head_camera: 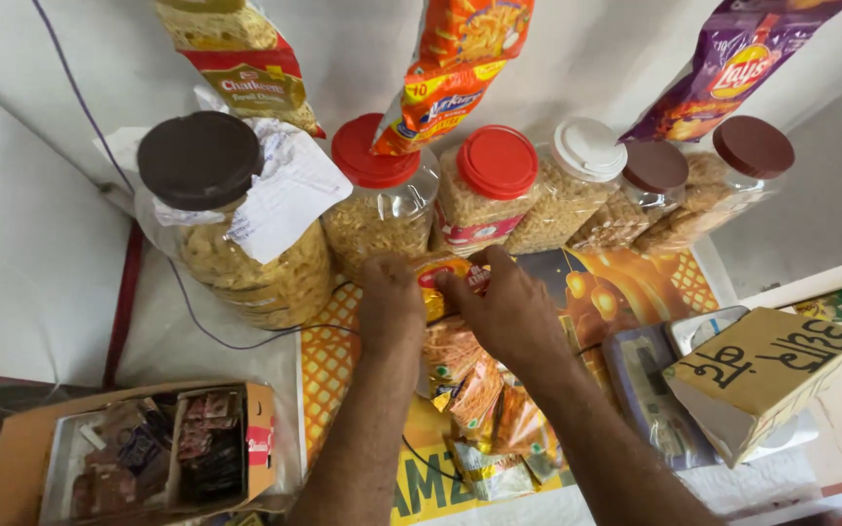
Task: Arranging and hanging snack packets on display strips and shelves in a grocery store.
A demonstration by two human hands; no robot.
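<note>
White walls back a crowded tabletop (246,351). Both hands pinch the top of a glossy, crinkled strip of orange snack packets (475,394), left hand (392,302) and right hand (509,307) closed on its yellow-red top packet (445,278). Round plastic jars (484,190) of snacks stand just behind, packets hanging above. A cardboard box (762,380) crowds the right, an open carton (148,448) lower left.

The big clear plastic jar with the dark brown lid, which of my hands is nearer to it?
Left. The left hand is just right of the big clear plastic jar with the dark brown lid; the right hand lies farther right.
</note>
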